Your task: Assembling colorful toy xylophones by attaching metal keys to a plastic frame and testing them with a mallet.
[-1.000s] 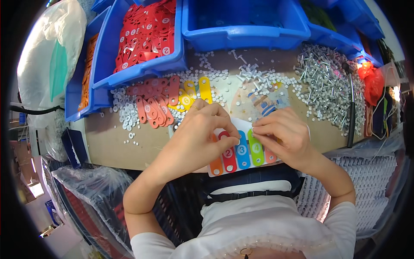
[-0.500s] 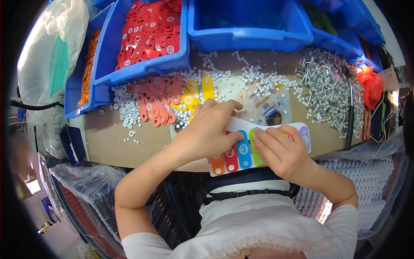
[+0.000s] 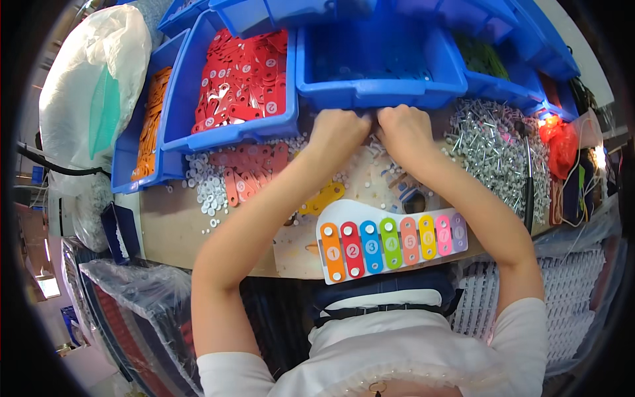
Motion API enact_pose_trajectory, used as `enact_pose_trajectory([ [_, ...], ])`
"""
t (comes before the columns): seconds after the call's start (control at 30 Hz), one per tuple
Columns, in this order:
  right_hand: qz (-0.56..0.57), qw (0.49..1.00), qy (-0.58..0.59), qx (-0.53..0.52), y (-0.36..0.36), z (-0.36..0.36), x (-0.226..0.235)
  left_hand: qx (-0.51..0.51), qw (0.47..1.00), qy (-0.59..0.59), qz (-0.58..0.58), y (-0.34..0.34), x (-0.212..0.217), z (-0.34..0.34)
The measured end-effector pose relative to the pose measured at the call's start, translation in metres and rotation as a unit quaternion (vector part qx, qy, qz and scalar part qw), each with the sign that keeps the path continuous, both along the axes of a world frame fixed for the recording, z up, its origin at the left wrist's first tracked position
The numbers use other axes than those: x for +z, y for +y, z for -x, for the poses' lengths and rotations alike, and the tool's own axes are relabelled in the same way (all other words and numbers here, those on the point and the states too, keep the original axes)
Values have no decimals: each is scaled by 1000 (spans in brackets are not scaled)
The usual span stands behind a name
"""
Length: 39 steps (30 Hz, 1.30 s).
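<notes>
A toy xylophone [image 3: 344,210] lies at the table's near edge, a white base under a row of coloured bars. White round caps show on some bars at the left. Beyond it, my left hand [image 3: 338,134] and my right hand [image 3: 405,129] are side by side at the loose small parts before the middle blue bin. Both are closed with curled fingers; their fingertips are mostly hidden, and I cannot make out what they hold. Yellow bars [image 3: 324,197] lie partly behind my left forearm, near a pile of salmon bars [image 3: 248,169].
Blue bins hold red bars [image 3: 245,79], orange bars [image 3: 152,119] and dark blue pieces [image 3: 390,66]. White washers [image 3: 206,185] lie left of the salmon pile. Metal pins [image 3: 493,152] are heaped at right, beside a black-handled tool [image 3: 528,185] and a red bag [image 3: 561,149].
Both hands have left the xylophone and moved forward to the small parts by the middle bin. The xylophone's bars are now uncovered. The view has shifted slightly.
</notes>
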State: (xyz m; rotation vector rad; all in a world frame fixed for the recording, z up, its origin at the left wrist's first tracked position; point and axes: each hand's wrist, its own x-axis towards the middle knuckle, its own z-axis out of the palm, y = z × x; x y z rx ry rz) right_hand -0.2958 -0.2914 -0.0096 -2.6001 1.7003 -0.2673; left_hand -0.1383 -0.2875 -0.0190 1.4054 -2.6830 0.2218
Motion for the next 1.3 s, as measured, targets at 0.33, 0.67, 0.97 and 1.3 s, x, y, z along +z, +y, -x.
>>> enact_pose_trajectory([
  [0.33,-60,936,-346,-5,62,46,38,83,934,344,-48,75,64,-19],
  [0.67,-204,878,-430,58,176,65,40,52,862,456,-214,201,53,-8],
  [0.97,-1,927,-308,213,181,58,32,-50,929,351,-108,209,49,3],
  [1.3,29,951,-164,261,201,64,36,-30,974,225,11,232,40,9],
])
